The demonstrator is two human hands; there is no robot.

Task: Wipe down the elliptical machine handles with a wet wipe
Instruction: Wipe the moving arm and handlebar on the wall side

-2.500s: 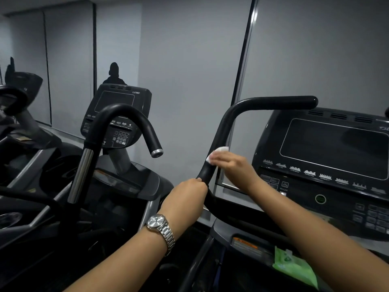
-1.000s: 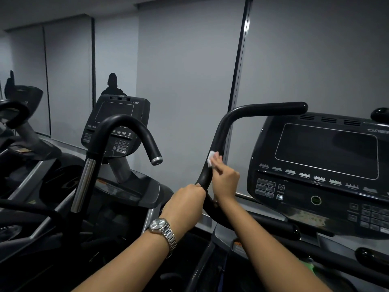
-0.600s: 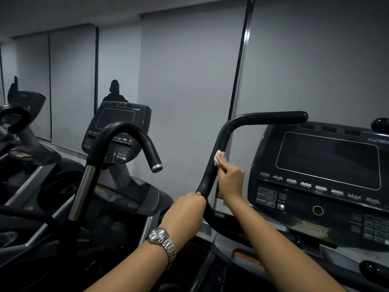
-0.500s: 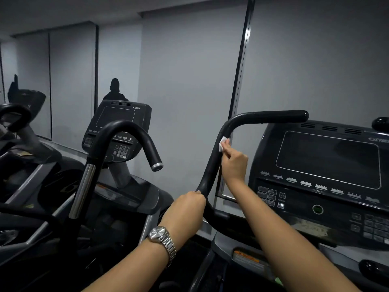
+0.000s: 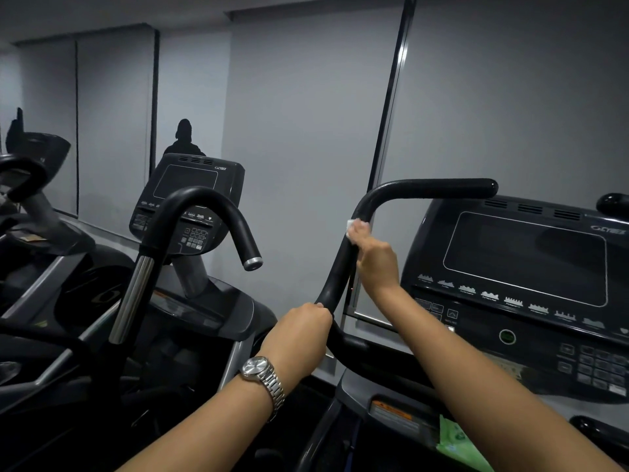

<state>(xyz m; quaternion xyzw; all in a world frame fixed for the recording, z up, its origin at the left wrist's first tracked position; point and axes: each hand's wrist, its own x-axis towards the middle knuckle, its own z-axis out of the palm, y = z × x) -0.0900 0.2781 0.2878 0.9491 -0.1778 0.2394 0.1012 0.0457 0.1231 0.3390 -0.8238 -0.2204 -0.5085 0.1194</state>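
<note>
White wipe [image 5: 350, 225] on curved matte handle [image 5: 343, 264]

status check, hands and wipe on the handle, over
Left hand gripping curved black elliptical handle low. Right hand pressing white wet wipe near the bend. Nothing in the way.

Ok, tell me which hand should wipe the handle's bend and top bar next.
Right. The right hand already presses the wet wipe to the handle just below the bend, while the left hand grips it lower down.
</note>
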